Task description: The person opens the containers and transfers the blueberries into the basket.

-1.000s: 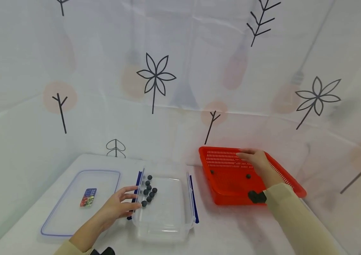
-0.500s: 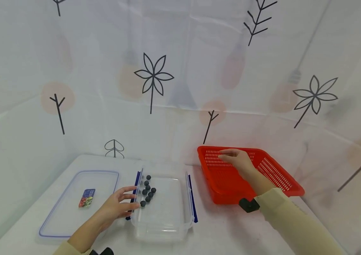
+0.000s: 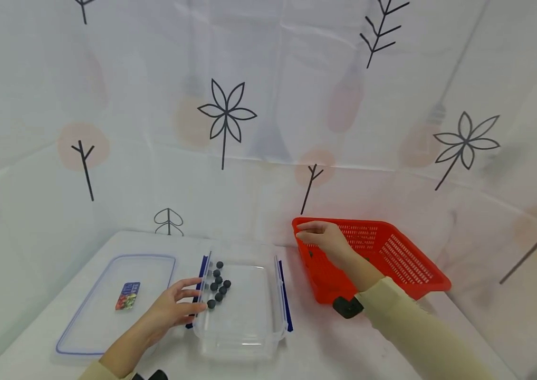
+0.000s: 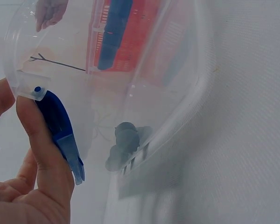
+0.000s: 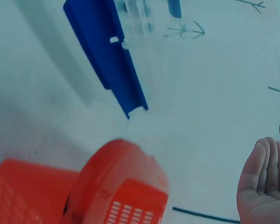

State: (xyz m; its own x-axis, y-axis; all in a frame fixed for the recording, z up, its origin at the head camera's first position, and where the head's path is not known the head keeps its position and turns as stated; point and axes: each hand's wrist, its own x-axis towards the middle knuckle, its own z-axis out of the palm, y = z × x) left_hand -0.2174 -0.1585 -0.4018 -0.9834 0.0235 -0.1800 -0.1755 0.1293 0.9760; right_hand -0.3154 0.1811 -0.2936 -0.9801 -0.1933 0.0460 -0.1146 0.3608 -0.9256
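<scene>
Eight or so dark balls (image 3: 218, 280): inside the clear container (image 3: 245, 311), in a loose cluster along its left wall; a reflective side makes the count uncertain.
Clear container's long axis: running away from the person, near end to far end.
Left hand (image 3: 173, 309): at the container's left side, the nearer of the two hands to it; fingers spread and lightly bent, touching its rim beside the blue left latch (image 4: 58, 119).
Right hand (image 3: 323, 237): right of the container's far end, above the red basket's (image 3: 413, 258) left side; fingers together and gently bent, whether around anything I cannot tell.
Red basket: to the container's right, just apart, with at least one dark ball inside.
Clear lid (image 3: 93, 311): flat, left of the container.
</scene>
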